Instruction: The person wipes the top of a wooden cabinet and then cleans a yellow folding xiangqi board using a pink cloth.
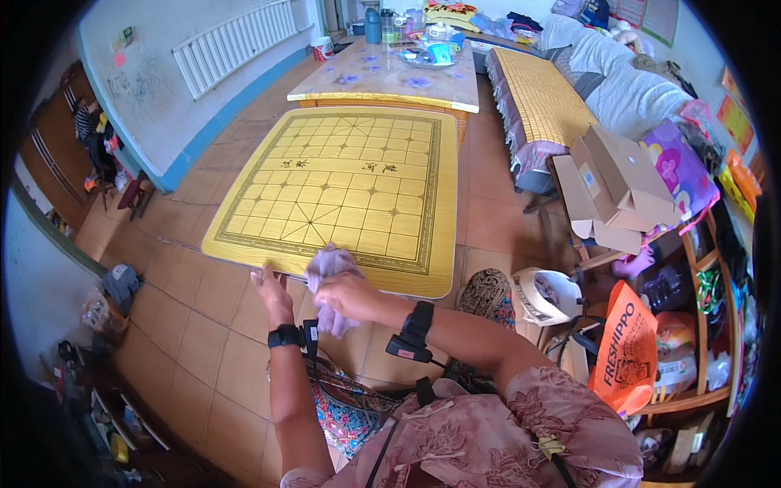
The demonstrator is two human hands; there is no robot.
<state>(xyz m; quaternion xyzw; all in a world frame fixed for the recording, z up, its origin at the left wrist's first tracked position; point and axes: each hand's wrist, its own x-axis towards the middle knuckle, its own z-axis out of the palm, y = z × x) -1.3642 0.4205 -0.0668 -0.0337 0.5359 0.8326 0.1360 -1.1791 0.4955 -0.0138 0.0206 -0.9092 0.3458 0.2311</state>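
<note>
In front of me stands a low table with a yellow wood-grain xiangqi board top (341, 201), printed with dark grid lines and a patterned border. My right hand (343, 295) is closed around a crumpled pale purple cloth (329, 263). The cloth's upper part lies on the board's near edge, and its lower part hangs below the hand. My left hand (273, 296) is at the same near edge, left of the cloth, fingers pointing up at the rim. Whether it grips the rim cannot be made out. Both wrists wear black straps with small devices.
Behind the board, a larger table (348, 82) holds bottles and a tray. A sofa with a woven mat (537, 91) runs along the right. Nearer on that side are an open cardboard box (628, 177), a white bucket-like container (549, 299), an orange bag (625, 354) and a wooden rack (689, 399).
</note>
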